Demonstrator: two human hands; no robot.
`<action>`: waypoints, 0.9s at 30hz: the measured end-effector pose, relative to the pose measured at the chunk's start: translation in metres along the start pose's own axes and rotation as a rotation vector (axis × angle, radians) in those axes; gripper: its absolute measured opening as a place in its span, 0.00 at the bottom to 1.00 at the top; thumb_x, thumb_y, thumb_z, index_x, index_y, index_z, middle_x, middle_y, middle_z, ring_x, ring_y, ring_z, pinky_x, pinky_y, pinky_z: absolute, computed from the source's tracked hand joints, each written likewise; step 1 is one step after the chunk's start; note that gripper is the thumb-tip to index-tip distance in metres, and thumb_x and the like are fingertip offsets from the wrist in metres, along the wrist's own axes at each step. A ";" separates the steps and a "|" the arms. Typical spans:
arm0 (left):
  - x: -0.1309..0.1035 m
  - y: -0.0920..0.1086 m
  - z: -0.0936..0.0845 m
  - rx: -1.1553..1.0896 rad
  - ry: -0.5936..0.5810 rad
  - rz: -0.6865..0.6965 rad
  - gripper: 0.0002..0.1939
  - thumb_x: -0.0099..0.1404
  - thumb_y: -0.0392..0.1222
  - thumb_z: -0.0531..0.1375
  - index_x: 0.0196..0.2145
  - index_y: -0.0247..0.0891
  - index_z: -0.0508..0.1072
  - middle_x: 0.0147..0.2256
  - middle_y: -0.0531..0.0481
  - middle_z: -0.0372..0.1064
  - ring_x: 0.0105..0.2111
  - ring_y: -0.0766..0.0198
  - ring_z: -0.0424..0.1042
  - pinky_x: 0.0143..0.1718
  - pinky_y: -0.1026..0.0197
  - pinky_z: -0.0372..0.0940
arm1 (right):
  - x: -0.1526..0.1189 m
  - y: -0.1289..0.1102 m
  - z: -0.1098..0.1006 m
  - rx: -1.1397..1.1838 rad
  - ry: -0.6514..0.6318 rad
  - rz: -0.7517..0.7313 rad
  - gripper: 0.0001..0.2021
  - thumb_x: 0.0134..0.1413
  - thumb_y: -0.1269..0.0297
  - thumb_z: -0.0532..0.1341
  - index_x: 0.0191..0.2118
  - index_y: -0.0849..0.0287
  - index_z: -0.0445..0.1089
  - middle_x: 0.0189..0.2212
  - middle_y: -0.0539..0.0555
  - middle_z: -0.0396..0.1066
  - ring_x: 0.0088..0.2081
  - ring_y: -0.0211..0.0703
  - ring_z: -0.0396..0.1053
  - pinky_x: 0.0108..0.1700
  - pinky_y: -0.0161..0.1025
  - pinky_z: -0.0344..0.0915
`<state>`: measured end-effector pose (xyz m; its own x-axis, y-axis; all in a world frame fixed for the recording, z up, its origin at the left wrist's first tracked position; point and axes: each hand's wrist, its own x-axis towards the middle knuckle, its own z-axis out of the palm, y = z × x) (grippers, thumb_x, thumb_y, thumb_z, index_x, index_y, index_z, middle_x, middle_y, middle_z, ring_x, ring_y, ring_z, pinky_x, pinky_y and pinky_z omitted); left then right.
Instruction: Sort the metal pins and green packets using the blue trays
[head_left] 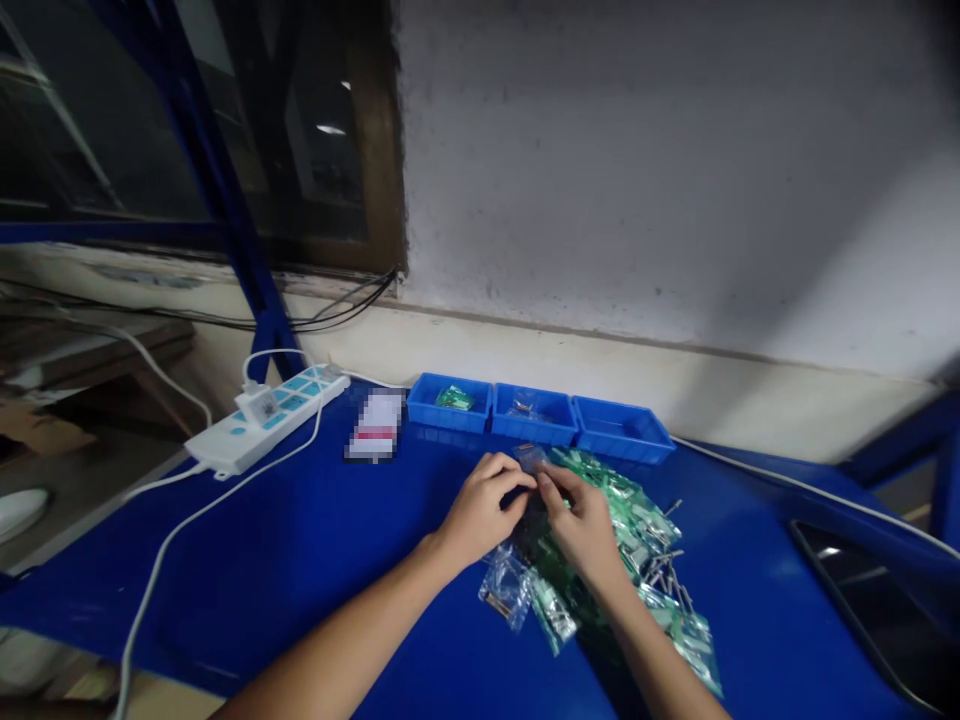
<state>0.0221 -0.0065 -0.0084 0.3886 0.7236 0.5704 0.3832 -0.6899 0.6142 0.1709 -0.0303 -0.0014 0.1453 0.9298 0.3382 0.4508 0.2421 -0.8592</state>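
My left hand (pixel 480 510) and my right hand (pixel 583 515) meet over the blue table, fingertips pinched close together. Between them is a small clear plastic bag (pixel 530 457), which seems to have a small brownish piece inside. Under and beside my right hand spreads a pile of green-and-clear packets (pixel 634 515). Loose metal pins or screws (pixel 667 578) lie at the pile's right side. Below my left hand rest another clear bag (pixel 506 590) with brownish pieces and a green packet (pixel 553 610). My fingers partly cover the held bag.
Three blue trays line the wall side: one with green packets (pixel 415 412), one with a clear bag (pixel 559 432), and a right-hand tray (pixel 626 445). A power strip (pixel 262 425) with a white cable stands left, near a blurred-out phone-like item (pixel 375 425). A dark tablet-like slab (pixel 877 610) lies right.
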 end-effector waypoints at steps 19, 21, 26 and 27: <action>0.005 -0.004 -0.035 0.134 -0.686 -0.141 0.30 0.52 0.55 0.64 0.52 0.49 0.64 0.52 0.50 0.61 0.52 0.50 0.58 0.52 0.49 0.54 | 0.042 0.033 -0.058 -0.445 0.326 -0.134 0.27 0.53 0.55 0.56 0.56 0.63 0.54 0.45 0.64 0.67 0.42 0.53 0.65 0.42 0.49 0.63; 0.005 -0.006 -0.031 0.151 -0.643 -0.142 0.22 0.57 0.50 0.62 0.49 0.48 0.66 0.51 0.50 0.62 0.52 0.51 0.59 0.52 0.49 0.53 | 0.034 0.044 -0.066 -0.529 0.279 -0.137 0.23 0.54 0.55 0.55 0.53 0.62 0.60 0.39 0.61 0.70 0.41 0.52 0.65 0.41 0.47 0.62; 0.006 -0.013 -0.026 0.200 -0.553 -0.183 0.08 0.64 0.39 0.56 0.41 0.43 0.70 0.37 0.51 0.69 0.43 0.57 0.66 0.46 0.54 0.57 | 0.035 0.063 -0.079 -0.565 0.231 -0.149 0.14 0.56 0.57 0.53 0.40 0.60 0.69 0.32 0.56 0.72 0.37 0.49 0.68 0.40 0.43 0.62; 0.006 -0.015 -0.027 0.203 -0.538 -0.193 0.07 0.64 0.38 0.55 0.40 0.43 0.70 0.35 0.52 0.69 0.42 0.58 0.67 0.46 0.55 0.58 | 0.037 0.066 -0.080 -0.556 0.249 -0.152 0.13 0.56 0.58 0.53 0.39 0.60 0.69 0.32 0.56 0.73 0.36 0.48 0.69 0.39 0.42 0.63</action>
<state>-0.0037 0.0085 0.0008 0.6448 0.7611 0.0708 0.6205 -0.5753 0.5330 0.2764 -0.0024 -0.0148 0.2144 0.7879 0.5773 0.8632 0.1237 -0.4894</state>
